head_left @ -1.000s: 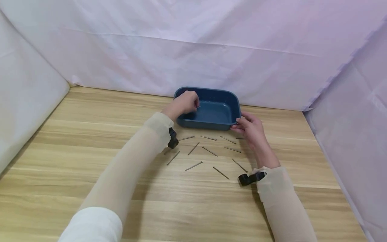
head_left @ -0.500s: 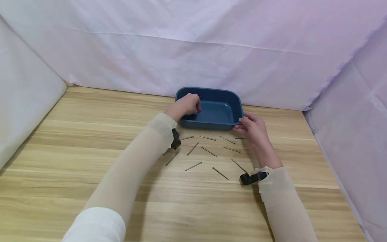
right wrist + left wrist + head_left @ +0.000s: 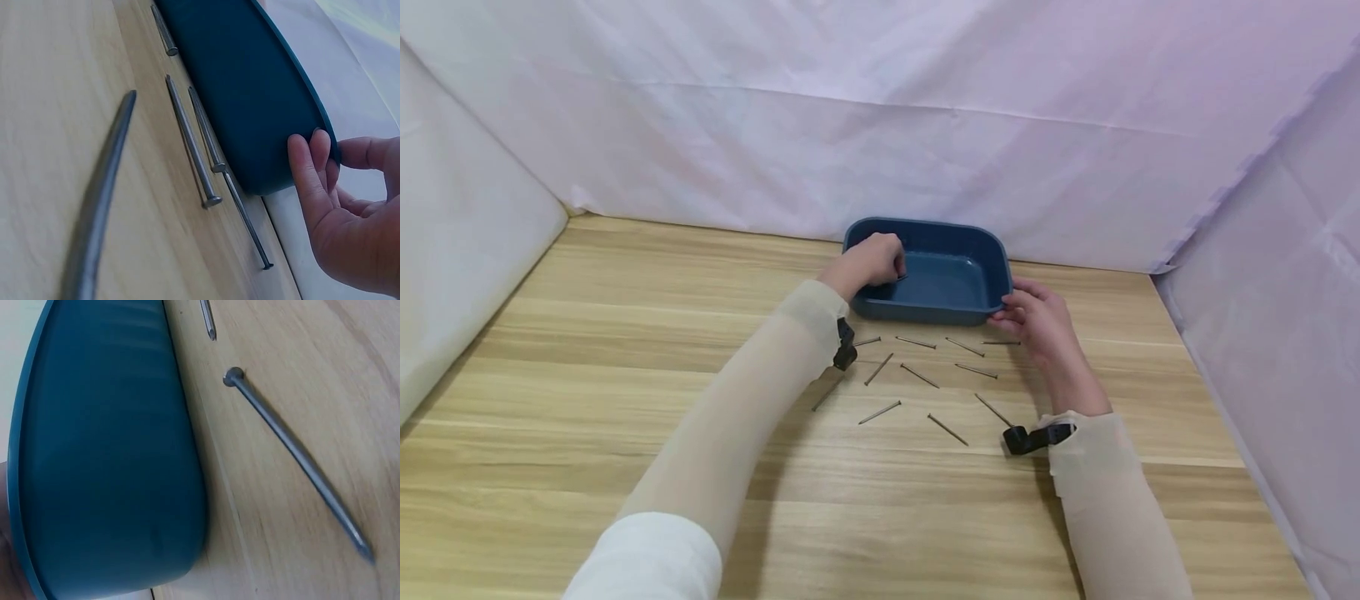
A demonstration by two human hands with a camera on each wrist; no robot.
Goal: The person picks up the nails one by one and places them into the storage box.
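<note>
Nails [image 3: 917, 375] mostly loose on bench [image 3: 625, 400] before blue tray [image 3: 981, 315].
Left hand [image 3: 871, 262] fingers pinch one nail over tray; right hand [image 3: 1033, 321] fingers grip tray corner.

The head camera is looking down and forward from high up, taking in the whole surface [image 3: 625, 467] and the blue tray [image 3: 951, 250] far off. The left wrist camera is sitting very close beside the tray's [image 3: 106, 456] outer wall. The right wrist camera is lying low by the tray's [image 3: 250, 81] other end. All three views are sharing the tray and the nails [image 3: 917, 374] beside it.
</note>
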